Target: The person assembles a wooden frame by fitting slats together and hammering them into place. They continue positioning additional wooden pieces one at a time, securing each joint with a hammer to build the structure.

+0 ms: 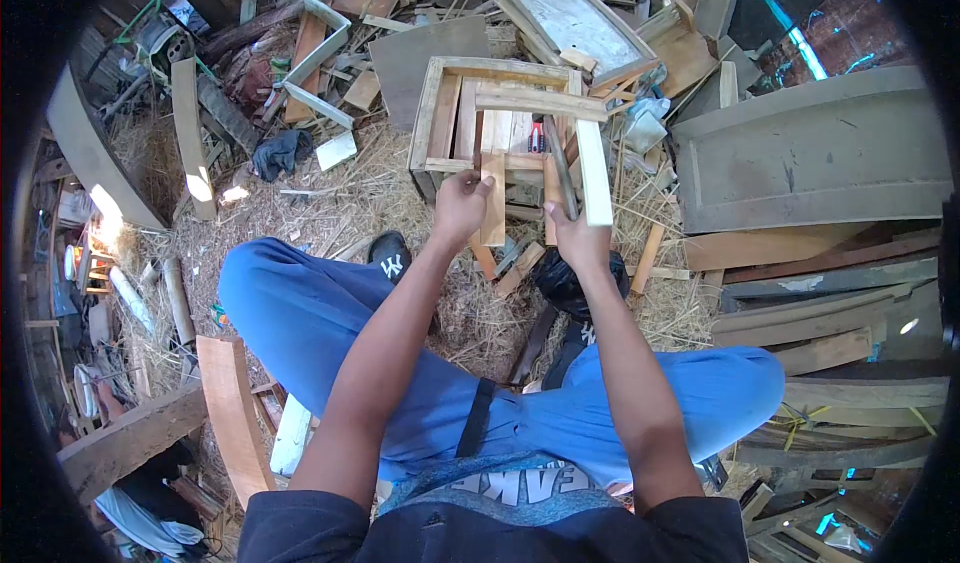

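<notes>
My left hand (462, 206) is closed, thumb and fingers pinching the edge of a short wooden strip (493, 198) that stands lengthwise in front of me. My right hand (580, 235) is wrapped round the lower end of a dark, slim stick (562, 168), whose kind I cannot make out. Right beside that hand a pale wooden piece (593, 173) runs up to a wooden crossbar (540, 101); whether my fingers also grip it is hidden. Behind both hands sits a box-like wooden frame (425, 113), with a small red-and-black object (537, 136) inside it.
Straw and shavings cover the ground around my feet. A framed panel (580, 28) leans among scrap wood at the back. Large boards (800, 153) are stacked on the right. A black plastic bag (570, 281) lies below my right hand, and a curved plank (232, 413) stands left of my knee.
</notes>
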{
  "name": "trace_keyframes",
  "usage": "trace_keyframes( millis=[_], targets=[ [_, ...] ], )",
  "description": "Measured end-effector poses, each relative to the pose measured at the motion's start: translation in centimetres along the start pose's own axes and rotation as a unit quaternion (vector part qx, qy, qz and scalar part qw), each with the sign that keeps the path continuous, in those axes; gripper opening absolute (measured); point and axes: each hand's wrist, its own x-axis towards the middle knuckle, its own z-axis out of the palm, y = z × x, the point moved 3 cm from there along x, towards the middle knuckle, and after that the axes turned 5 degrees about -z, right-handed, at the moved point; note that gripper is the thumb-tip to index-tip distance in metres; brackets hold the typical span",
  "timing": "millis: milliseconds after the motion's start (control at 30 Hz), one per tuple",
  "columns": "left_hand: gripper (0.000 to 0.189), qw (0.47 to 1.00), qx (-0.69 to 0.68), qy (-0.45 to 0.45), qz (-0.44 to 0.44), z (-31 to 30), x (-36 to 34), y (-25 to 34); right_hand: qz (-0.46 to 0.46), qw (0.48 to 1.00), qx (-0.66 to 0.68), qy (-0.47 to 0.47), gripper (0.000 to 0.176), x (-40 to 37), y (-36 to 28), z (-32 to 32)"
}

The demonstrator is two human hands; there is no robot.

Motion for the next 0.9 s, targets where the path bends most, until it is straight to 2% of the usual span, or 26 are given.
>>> trace_keyframes(
  millis=[33, 167, 400, 667, 900],
  targets=[
    [0.036, 1.0, 0.008, 0.0, 0.006, 0.0, -0.2, 0.2, 0.005, 1.0, -0.01, 0.009, 0.04, -0.2, 0.4, 0.3],
    [0.037, 1.0, -0.009, 0.008, -0.003, 0.0, -0.4, 0.3, -0.006, 1.0, 0.013, 0.006, 0.038, -0.2, 1.7, 1.4],
    [0.034, 1.0, -0.01, 0.021, 0.005, -0.2, -1.5, 1.1, -0.002, 0.999, 0.041, 0.019, 0.037, -0.6, 2.3, 1.7],
    [0.034, 0.999, 0.009, 0.039, 0.01, -0.2, -2.8, 2.7, 0.049, 0.997, 0.053, -0.024, 0.038, -0.6, 1.9, 1.4],
    [0.032, 0.999, 0.018, 0.044, 0.013, -0.1, -2.0, 1.6, 0.036, 0.997, 0.073, -0.017, 0.039, -0.3, 2.7, 1.9]
  ],
)
